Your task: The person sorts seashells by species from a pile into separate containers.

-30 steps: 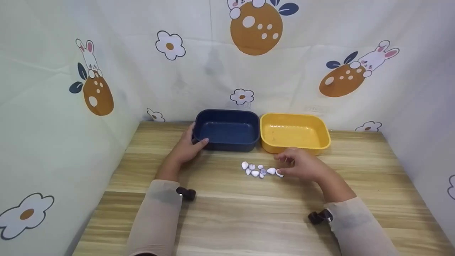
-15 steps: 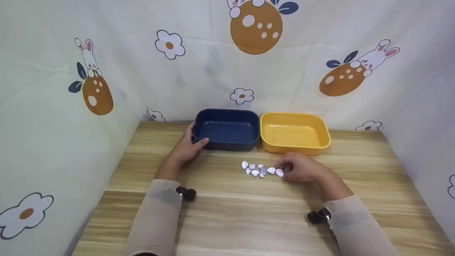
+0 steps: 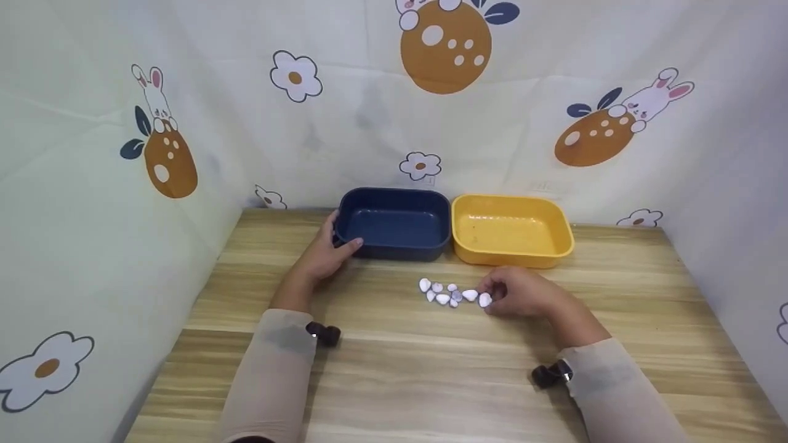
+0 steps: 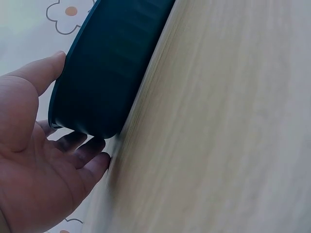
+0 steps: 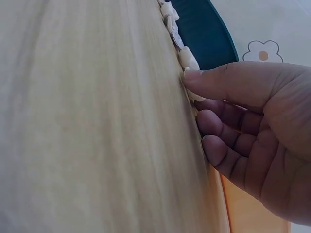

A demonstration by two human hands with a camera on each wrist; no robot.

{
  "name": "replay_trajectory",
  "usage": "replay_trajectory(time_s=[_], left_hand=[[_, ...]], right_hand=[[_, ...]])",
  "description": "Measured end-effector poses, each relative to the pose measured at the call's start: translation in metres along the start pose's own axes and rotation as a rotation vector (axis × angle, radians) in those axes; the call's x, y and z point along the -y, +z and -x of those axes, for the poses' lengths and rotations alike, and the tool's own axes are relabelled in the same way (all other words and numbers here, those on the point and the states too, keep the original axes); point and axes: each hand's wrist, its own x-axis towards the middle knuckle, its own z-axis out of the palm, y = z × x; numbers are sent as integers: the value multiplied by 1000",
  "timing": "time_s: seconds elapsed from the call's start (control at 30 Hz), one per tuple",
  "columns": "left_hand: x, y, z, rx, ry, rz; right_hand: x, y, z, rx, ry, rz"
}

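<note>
In the head view, my left hand [image 3: 325, 251] holds the left end of a dark blue rectangular bin [image 3: 400, 252]. Its thumb touches the rim, while the fingers curl about the end wall, as the left wrist view shows. A cluster of small white and greyish seashells [image 3: 442, 299] lies on the table in front of the bins. At the right end of the cluster, my right hand [image 3: 523, 292] pinches one white seashell [image 3: 485, 299] between thumb and finger, low at the tabletop. Part of that shell is hidden behind the thumb in the right wrist view.
A yellow bin [image 3: 511, 261] stands close against the blue bin's right side, just beyond my right hand. Both bins are near the back edge of the wood-grain table [image 3: 431, 381]. A patterned cloth [image 3: 345, 135] hangs behind and at both sides.
My right hand has shifted slightly down toward the table edge nearest me, fingers closing in on the rightmost shell, which has turned a little. The left hand stays on the blue bin.
</note>
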Motion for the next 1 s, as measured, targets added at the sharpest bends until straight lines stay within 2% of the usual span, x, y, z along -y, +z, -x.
replay_trajectory(time_s=[0.2,0.47,0.67,1.0], left_hand=[[1,0,-1,-3,-1,-1],[1,1,-1,-7,-4,36],[0,1,-1,-9,1,48],[1,0,-2,-4,-7,44]], right_hand=[[-1,0,-1,-6,16,6],[-3,1,-2,-10,-28,43],[-1,-1,-2,-8,-10,28],[9,-13,3,-98,25,3]])
